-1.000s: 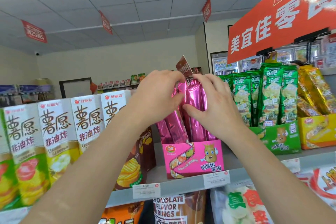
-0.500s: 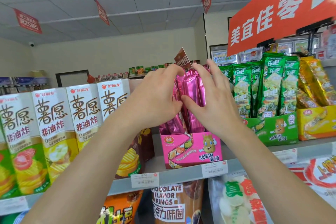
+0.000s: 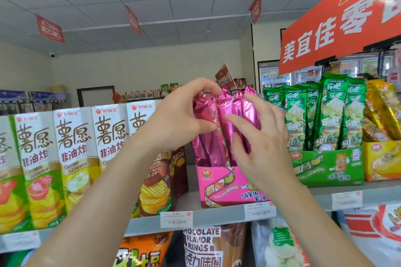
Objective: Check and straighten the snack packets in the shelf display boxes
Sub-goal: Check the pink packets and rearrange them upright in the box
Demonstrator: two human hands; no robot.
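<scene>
Standing upright in the pink display box [image 3: 219, 186] on the shelf [image 3: 219, 212] are the pink packets [image 3: 225, 119], a tight bunch of long foil sticks whose tops rise well above the box wall. The left grip [image 3: 175, 119] is clenched around the left packets: its fingers curl over their upper ends and its thumb presses on the front of one. The right grip [image 3: 264, 143] is released. Its fingers are spread and nearly straight against the right side of the bunch, and its thumb touches a middle packet.

Just beside, on the right, the green display box [image 3: 329, 167] holds green packets [image 3: 334, 115], also upright. Further right, a yellow box [image 3: 382, 162] carries gold packets [image 3: 384, 110], which stand tilted. On the left I see a brown carton [image 3: 160, 180] and a row of white cartons [image 3: 73, 147].

My right wrist covers the right part of the pink box front, so I cannot count the pink packets. My left forearm hides part of the brown carton. A brown card [image 3: 224, 75] rises behind the packets; its print is too blurred to read. The price tags [image 3: 176, 219] are also too small for me. The yellow box is cut off by the right edge, and the bags [image 3: 201, 243] below the shelf by the bottom edge.
</scene>
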